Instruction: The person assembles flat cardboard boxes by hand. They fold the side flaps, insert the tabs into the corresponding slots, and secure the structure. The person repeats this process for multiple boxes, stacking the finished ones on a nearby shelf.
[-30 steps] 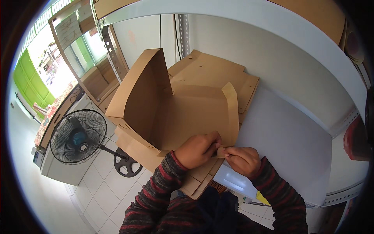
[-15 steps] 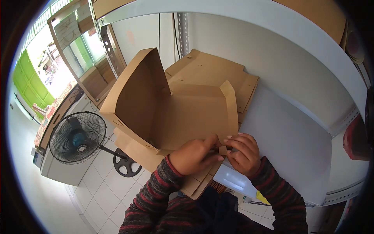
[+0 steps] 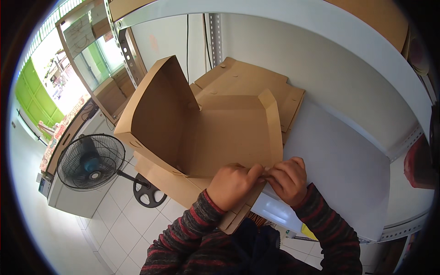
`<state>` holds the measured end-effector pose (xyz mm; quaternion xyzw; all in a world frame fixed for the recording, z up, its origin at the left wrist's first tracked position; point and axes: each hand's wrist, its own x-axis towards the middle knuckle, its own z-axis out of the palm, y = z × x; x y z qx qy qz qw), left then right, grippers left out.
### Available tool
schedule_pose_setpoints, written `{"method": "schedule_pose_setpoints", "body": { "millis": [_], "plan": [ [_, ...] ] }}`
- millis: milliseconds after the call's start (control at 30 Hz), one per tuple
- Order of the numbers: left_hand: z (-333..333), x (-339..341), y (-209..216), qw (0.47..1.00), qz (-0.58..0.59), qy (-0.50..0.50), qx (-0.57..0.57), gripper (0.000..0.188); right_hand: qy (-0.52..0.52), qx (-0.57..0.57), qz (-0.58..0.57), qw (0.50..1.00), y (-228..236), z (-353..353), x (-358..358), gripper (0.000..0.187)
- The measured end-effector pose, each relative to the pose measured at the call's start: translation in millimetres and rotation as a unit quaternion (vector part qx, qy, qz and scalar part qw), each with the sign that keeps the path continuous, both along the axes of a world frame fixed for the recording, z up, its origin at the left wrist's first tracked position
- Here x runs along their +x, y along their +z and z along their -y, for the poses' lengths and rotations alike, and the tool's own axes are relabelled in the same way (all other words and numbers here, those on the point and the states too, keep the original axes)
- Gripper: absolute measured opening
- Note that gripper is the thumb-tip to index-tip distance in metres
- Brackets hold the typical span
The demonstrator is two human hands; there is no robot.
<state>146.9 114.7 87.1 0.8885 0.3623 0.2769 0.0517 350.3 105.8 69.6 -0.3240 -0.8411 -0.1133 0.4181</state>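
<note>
A brown cardboard box lies open in front of me, its lid standing up on the left. My left hand is closed at the box's near right corner, thumb and fingers pinching the edge there. Against it, my right hand grips the same corner from the right with bent fingers. The fingertips meet, so the bit of card between them is hidden. At the far right corner a folded flap of the box stands up at a slant.
Flat cardboard blanks lie under and behind the box, on a grey shelf surface. A white shelf beam crosses overhead. To the left stands a black fan on a tiled floor. A red object is at far right.
My hands have drawn together at the corner, and the small card tab seen between them is now covered. The lid has tipped slightly left.
</note>
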Motion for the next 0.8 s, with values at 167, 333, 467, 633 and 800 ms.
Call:
{"method": "schedule_pose_setpoints", "body": {
  "millis": [167,333,467,633,800],
  "plan": [
    [0.4,0.5,1.9,1.000,0.002,-0.001,0.011,0.020,0.016,0.008,0.016,1.000,0.0,-0.9,3.9,0.016],
    [0.5,1.2,1.9,1.000,0.014,0.004,0.027,0.015,-0.007,-0.031,0.009,0.999,-0.6,-0.5,5.5,0.014],
    [-0.9,0.2,-3.2,0.999,-0.003,0.030,0.031,0.013,-0.035,-0.048,0.009,0.998,1.4,-8.5,5.1,0.013],
    [-1.4,0.6,-2.6,0.999,-0.003,0.031,0.011,0.011,-0.023,-0.047,0.027,0.998,-1.1,-8.9,6.4,0.012],
    [-3.0,7.9,-6.1,0.997,0.035,0.002,0.072,0.013,-0.018,-0.055,0.037,0.998,-0.8,-8.9,5.0,0.010]
  ]
}}
